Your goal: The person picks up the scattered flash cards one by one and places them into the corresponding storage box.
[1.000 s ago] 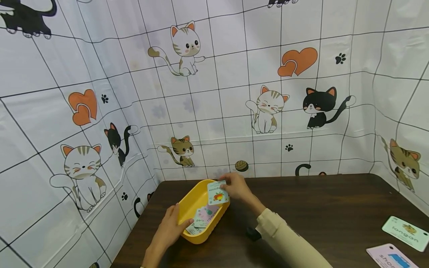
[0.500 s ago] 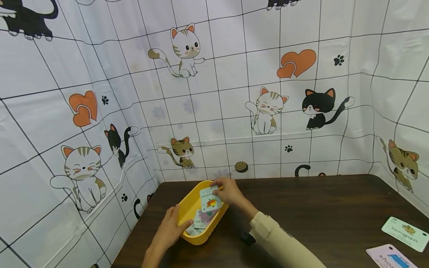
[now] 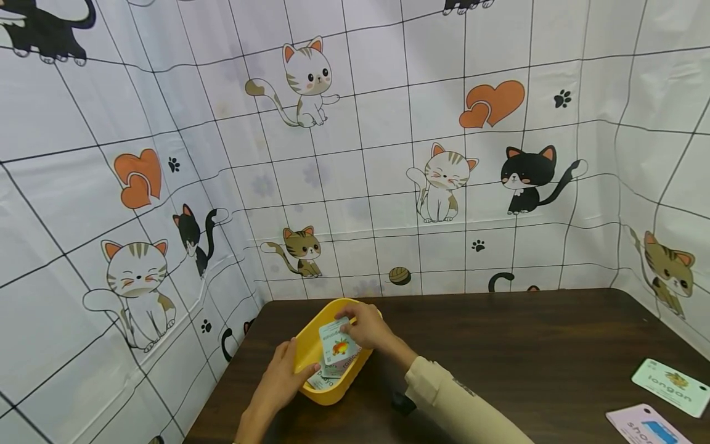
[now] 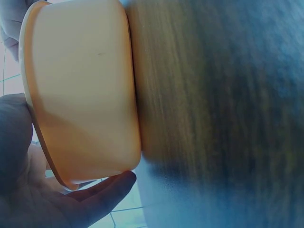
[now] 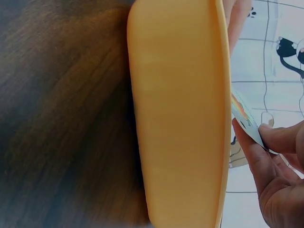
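A yellow plastic basket (image 3: 355,374) stands on the dark wooden table. My left hand (image 3: 277,376) grips its near left side, thumb over the rim and fingers along the outer wall; in the left wrist view, fingers (image 4: 102,197) lie against the basket wall (image 4: 85,95). Over the basket, my right hand (image 3: 366,327) pinches a pale green flashcard (image 3: 337,345) with an orange fruit picture. The right wrist view shows that card (image 5: 247,121) between thumb and fingers, just above the rim. Beneath it, several word cards (image 3: 323,381) lie in the basket, partly covered.
At the table's right side lie a green "longan" card (image 3: 671,387) and a pink card (image 3: 649,424), the latter cut off by the frame. A small black object (image 3: 402,403) sits by the right sleeve. A cat-patterned curtain (image 3: 377,185) surrounds the table (image 3: 527,345).
My right hand has moved left and down with the fruit card, bringing it from the basket's far right rim to over the other cards. My left hand has stayed on the basket.
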Tool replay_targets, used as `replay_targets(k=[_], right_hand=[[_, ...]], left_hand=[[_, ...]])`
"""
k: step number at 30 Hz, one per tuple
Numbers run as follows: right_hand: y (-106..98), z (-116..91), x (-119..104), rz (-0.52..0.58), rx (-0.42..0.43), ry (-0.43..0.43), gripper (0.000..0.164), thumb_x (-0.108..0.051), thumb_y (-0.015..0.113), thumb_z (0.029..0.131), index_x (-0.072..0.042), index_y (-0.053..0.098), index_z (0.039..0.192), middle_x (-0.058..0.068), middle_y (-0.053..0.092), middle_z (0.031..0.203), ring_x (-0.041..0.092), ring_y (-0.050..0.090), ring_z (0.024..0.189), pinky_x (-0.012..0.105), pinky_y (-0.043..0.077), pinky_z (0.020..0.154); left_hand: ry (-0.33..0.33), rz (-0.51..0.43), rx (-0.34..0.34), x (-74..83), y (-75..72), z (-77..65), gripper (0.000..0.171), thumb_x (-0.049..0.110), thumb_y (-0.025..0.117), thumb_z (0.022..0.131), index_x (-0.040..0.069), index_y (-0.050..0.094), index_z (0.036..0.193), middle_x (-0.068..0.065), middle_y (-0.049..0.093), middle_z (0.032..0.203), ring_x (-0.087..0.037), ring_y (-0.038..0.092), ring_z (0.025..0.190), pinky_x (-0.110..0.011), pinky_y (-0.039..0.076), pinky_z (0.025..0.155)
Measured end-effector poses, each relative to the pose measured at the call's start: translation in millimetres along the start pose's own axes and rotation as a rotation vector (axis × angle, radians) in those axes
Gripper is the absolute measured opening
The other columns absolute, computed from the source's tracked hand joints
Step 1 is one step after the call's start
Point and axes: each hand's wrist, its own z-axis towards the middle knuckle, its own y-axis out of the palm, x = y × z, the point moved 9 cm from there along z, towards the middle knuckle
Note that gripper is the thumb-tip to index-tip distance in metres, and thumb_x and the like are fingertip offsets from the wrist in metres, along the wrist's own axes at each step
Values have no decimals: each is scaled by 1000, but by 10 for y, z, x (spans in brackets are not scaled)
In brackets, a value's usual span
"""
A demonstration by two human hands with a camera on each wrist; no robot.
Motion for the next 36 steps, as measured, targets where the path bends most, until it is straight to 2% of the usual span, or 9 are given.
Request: replay_targets(k=[8,12,19,25,31,36], right_hand=[[105,-42,-61,-24,-40,-26,19,-1,76,97,-5,81,115,13,77,116,19,70,89,32,63,74],[159,-57,-87,-55,-49,-48,18,-2,77,97,-6,81,114,11,78,116,18,69,92,30,61,75],[281,-83,-98,-66,-90,-58,19,-4,77,98,-6,81,116,10,79,116,12,67,85,25,60,72],[351,-104,-97,-99,-103,-70,19,-5,77,98,-7,81,116,7,79,112,9,60,85,21,56,73],[396,-135,-105,-106,-117,-82,19,-5,77,98,-8,81,116,7,78,114,7,62,85,19,57,71],[423,-151,-130,-115,-136,-110,21,-2,76,98,-4,80,119,10,79,117,8,65,87,18,57,70]], left_hand=[[-2,-14,-4,5,1,-4,98,50,74,100,-11,32,163,-33,41,160,-43,60,129,-64,51,107],[-6,-15,-8,-4,3,-3,99,51,74,99,-11,32,163,-33,41,160,-42,60,128,-63,51,106],[5,-12,-2,-6,3,-6,99,53,73,100,-11,32,163,-32,42,160,-40,61,126,-62,52,105],[7,-18,-7,-13,8,-10,99,53,73,100,-11,31,163,-32,42,159,-41,61,126,-62,52,104],[3,-15,-9,-12,2,-16,99,52,73,100,-11,30,164,-32,41,160,-42,60,128,-63,51,105],[4,-12,-10,-1,0,-16,99,52,73,100,-11,31,164,-31,41,160,-44,60,129,-64,51,105]])
